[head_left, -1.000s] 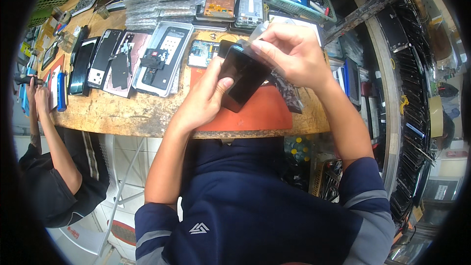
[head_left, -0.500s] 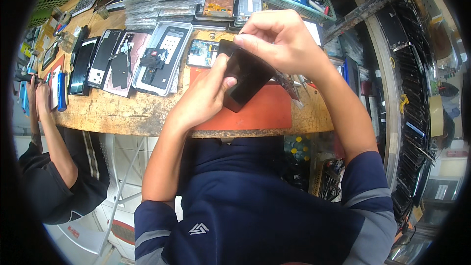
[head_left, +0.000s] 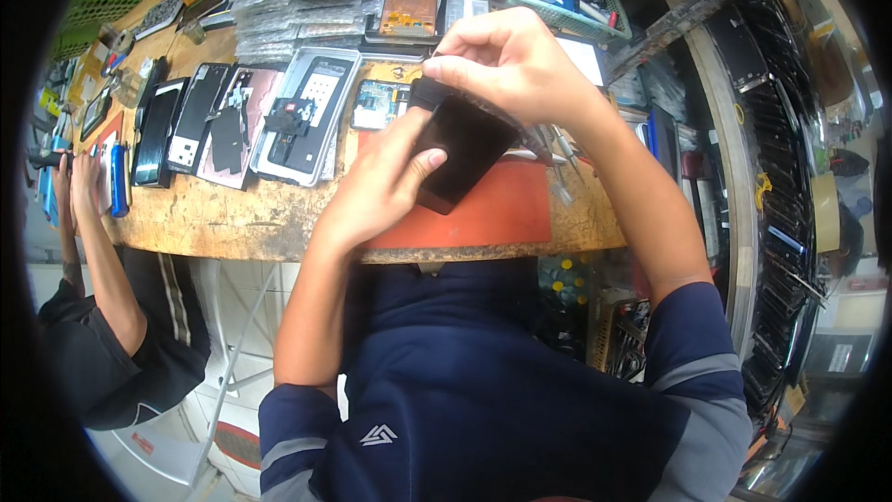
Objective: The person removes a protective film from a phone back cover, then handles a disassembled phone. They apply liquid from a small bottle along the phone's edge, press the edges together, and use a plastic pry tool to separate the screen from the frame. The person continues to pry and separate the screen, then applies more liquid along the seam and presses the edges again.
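Observation:
My left hand (head_left: 376, 181) is closed around a black phone screen (head_left: 469, 144), its thumb lying on the dark face and the fingers behind it. The screen hangs tilted above an orange-red mat (head_left: 502, 209). My right hand (head_left: 511, 65) is at the screen's far edge, thumb and forefinger pinched together at the top left corner. What lies in that pinch is too small to tell. A dark flap (head_left: 429, 93) stands out at this corner, just under the right fingertips. Behind my hands lies an opened phone with its circuit board (head_left: 374, 104) showing.
Several phones and a white tray (head_left: 348, 70) with a phone back stand to the left. Bubble-wrapped parts (head_left: 297, 23) are stacked behind. Thin tools (head_left: 565, 153) lie right of the mat. A co-worker's hands (head_left: 82, 177) are at the table's left end.
The right hand has shifted slightly up and left, its pinch now further off the screen's corner. The dark flap there shows more plainly. The left hand keeps its hold.

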{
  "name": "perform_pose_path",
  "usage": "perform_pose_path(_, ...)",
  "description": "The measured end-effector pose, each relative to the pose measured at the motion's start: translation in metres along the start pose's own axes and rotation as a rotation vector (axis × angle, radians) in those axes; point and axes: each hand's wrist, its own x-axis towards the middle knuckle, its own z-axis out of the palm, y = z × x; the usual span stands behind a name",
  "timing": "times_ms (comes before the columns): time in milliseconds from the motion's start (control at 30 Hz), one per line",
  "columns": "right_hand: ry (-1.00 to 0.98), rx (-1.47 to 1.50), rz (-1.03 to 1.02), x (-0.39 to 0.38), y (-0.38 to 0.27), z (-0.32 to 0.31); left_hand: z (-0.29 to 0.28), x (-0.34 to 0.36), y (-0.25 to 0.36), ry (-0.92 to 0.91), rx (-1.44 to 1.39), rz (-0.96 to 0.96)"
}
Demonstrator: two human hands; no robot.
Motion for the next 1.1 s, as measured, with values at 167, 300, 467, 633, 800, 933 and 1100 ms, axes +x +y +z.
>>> perform_pose_path(167,-0.046,0.048,0.067,0.005,-0.005,-0.004,0.013,0.021,0.002,0.325,-0.682,0.024)
perform_pose_path(300,0.181,0.364,0.203,-0.016,-0.023,-0.022,0.01,0.028,0.0,0.415,-0.377,-0.016)
perform_pose_path(467,0.222,-0.518,-0.168,-0.058,-0.029,-0.025,0.007,0.02,0.005,0.446,-0.418,0.01)
perform_pose_path(633,0.612,-0.13,-0.021,-0.097,-0.001,-0.026,0.015,0.013,0.006,0.401,-0.193,0.012)
perform_pose_path(800,0.856,-0.145,0.411,-0.138,0.023,-0.071,0.011,0.001,0.004,0.494,-0.298,-0.047)
perform_pose_path(933,0.625,-0.796,0.642,-0.155,0.034,-0.077,0.019,0.001,0.013,0.488,-0.369,-0.014)
perform_pose_path(1100,0.696,-0.598,0.475,-0.145,0.026,-0.049,0.023,0.005,0.023,0.465,-0.391,-0.001)
